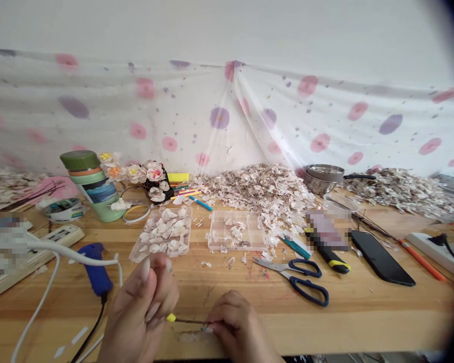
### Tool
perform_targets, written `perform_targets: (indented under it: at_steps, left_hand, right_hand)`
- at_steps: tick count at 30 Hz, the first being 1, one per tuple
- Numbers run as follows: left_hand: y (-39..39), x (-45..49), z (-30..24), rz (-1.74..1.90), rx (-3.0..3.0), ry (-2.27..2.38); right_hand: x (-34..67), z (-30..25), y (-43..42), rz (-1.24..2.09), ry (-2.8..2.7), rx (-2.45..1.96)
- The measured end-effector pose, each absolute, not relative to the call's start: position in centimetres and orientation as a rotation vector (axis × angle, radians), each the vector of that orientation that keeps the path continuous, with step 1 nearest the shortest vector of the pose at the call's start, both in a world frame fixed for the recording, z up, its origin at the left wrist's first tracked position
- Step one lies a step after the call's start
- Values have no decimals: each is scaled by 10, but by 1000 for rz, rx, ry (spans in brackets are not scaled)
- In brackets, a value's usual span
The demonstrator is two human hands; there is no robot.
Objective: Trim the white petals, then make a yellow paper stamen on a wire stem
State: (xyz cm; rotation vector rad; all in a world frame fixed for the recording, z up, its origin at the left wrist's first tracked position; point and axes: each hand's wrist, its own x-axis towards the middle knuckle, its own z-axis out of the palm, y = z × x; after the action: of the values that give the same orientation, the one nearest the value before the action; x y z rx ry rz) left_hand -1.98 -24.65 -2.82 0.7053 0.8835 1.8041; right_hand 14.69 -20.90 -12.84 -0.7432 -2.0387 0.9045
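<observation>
Low in the head view, my left hand [142, 310] and my right hand [240, 327] meet over the wooden table [363, 312]. Between them runs a thin brown stick with a yellow tip [185, 320]. My left fingers pinch its yellow end. My right fingers are closed on its other end, close to the tabletop. A clear tray of white shell pieces [162, 234] lies just beyond my left hand, and a clear divided box [236, 237] sits beside it.
A blue glue gun [94, 267] with white cable lies left. Scissors [298, 277], a cutter [327, 252], a black phone [382, 257] and an orange pencil [421, 259] lie right. Shell heaps [265, 189], a metal bowl [323, 176], a green bottle [94, 186] and shell flowers [144, 176] stand behind.
</observation>
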Motion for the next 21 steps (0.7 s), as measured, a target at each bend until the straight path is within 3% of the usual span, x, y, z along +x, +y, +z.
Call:
perform_targets:
  at_steps: [9, 14, 21]
  left_hand:
    - [-221, -18, -48, 2019, 778, 818]
    - [-221, -1, -62, 1536, 1065, 916]
    - [-238, 4, -46, 1369, 1394, 1046]
  right_hand:
    - [145, -129, -208, 921, -1803, -826]
    - [147, -130, -206, 909, -1725, -761]
    - [149, -129, -207, 806, -1878, -745]
